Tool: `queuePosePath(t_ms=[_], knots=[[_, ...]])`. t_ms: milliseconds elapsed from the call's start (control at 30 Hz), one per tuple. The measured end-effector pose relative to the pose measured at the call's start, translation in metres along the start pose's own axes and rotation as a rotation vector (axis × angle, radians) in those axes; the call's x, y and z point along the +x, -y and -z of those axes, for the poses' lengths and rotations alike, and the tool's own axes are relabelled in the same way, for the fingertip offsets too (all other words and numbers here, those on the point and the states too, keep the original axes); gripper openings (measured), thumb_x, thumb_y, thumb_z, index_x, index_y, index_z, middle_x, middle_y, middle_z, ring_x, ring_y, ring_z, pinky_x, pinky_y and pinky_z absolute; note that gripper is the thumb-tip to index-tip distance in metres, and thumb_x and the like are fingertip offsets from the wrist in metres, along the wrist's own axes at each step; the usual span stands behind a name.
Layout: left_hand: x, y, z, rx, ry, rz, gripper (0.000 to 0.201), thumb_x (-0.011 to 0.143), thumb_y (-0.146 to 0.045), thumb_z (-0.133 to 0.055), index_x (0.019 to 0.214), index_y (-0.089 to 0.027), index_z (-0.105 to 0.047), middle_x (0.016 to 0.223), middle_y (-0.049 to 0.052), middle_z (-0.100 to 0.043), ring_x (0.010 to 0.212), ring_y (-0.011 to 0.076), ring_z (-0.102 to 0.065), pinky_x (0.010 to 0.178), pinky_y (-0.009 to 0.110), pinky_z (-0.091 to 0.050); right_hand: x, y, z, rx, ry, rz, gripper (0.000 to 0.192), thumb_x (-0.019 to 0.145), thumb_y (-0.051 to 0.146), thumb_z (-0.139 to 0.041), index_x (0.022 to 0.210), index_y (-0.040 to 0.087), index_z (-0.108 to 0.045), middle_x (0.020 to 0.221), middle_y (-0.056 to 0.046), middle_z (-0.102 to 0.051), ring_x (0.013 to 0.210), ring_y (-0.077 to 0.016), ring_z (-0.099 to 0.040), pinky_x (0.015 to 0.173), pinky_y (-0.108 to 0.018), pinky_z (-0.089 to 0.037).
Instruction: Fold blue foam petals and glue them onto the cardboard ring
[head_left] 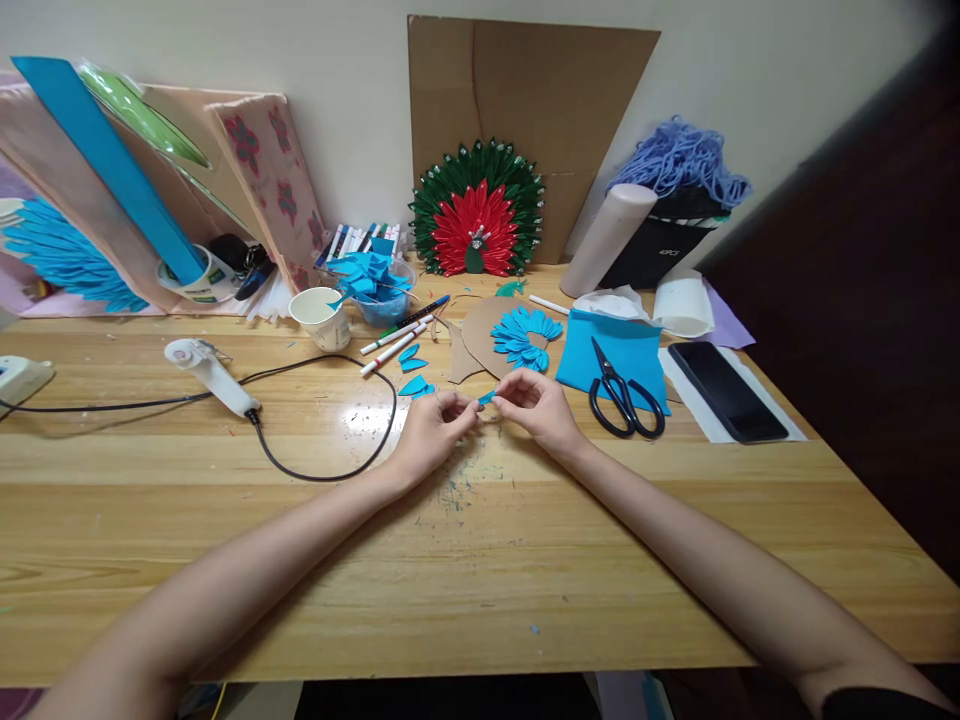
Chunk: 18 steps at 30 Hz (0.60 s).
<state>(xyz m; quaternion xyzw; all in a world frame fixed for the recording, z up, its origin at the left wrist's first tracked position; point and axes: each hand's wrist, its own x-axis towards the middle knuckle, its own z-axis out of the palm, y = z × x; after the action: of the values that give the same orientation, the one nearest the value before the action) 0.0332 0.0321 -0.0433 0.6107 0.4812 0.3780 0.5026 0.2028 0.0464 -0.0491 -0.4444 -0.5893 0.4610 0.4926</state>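
Both hands meet mid-table: the left hand [435, 425] and right hand [536, 405] are each pinched shut on the ends of 1 tiny blue paper piece [487, 397], held just above the wooden table [480, 560]. Fingers curled, thumbs pressed in.

Plenty of bare glossy wood between the hands and the near edge, just some blue-green specks under the wrists. To the left it's tighter: a black cord [330, 470] loops close to the left wrist, running to a white glue gun [210, 375] lying flat. A few loose folded blue petals [412, 375] sit just beyond the left hand.

Right side: black-handled scissors [622, 395] rest on a blue sheet [615, 355], near the right hand. Past those, a dark phone [726, 390] lies on white paper close to the table's right edge.

Further back there's a curved cardboard cutout [480, 335] with a fan of pointy blue petals [529, 335] stuck on, some markers [394, 345], a paper cup [322, 315], and a finished red and green rosette [476, 210] leaning on cardboard against the wall. Fuzzy lavender yarn [679, 160] is piled in the corner.
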Motion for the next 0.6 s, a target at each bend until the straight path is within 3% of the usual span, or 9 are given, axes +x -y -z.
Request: queuePosePath(t_ms=[133, 300, 400, 600], knots=[[0.002, 0.003, 0.003, -0.016, -0.049, -0.001, 0.026, 0.08, -0.036, -0.054, 0.073, -0.012, -0.062, 0.064, 0.005, -0.065, 0.054, 0.0117, -0.058, 0.05, 0.022, -0.045, 0.002, 0.002, 0.004, -0.043, -0.065, 0.083, 0.008, 0.074, 0.026, -0.063, 0.077, 0.02, -0.061, 0.077, -0.003, -0.065, 0.075, -0.0163, -0.063, 0.07, -0.032, -0.051], [0.003, -0.002, 0.004, -0.074, -0.005, 0.049, 0.025, 0.079, -0.036, -0.055, 0.072, -0.012, -0.061, 0.061, 0.005, -0.064, 0.054, 0.0127, -0.059, 0.048, 0.021, -0.043, -0.002, 0.011, 0.006, -0.463, -0.048, 0.465, 0.016, 0.075, 0.022, -0.064, 0.09, 0.025, -0.067, 0.098, -0.005, -0.066, 0.097, -0.0215, -0.057, 0.087, -0.043, -0.045], [0.003, -0.006, 0.004, -0.096, 0.025, 0.061, 0.024, 0.08, -0.033, -0.054, 0.068, -0.012, -0.06, 0.061, 0.004, -0.063, 0.052, 0.0118, -0.058, 0.049, 0.021, -0.042, -0.004, 0.013, 0.007, -0.613, -0.019, 0.625, 0.017, 0.074, 0.021, -0.066, 0.089, 0.028, -0.069, 0.1, -0.004, -0.066, 0.098, -0.0219, -0.055, 0.086, -0.043, -0.045], [0.002, -0.006, 0.004, -0.094, 0.039, 0.064, 0.026, 0.08, -0.033, -0.054, 0.066, -0.013, -0.059, 0.059, 0.004, -0.062, 0.052, 0.0115, -0.057, 0.049, 0.022, -0.042, -0.005, 0.01, 0.009, -0.717, -0.012, 0.725, 0.024, 0.076, 0.019, -0.066, 0.097, 0.032, -0.067, 0.1, -0.003, -0.066, 0.094, -0.021, -0.056, 0.083, -0.041, -0.046]])
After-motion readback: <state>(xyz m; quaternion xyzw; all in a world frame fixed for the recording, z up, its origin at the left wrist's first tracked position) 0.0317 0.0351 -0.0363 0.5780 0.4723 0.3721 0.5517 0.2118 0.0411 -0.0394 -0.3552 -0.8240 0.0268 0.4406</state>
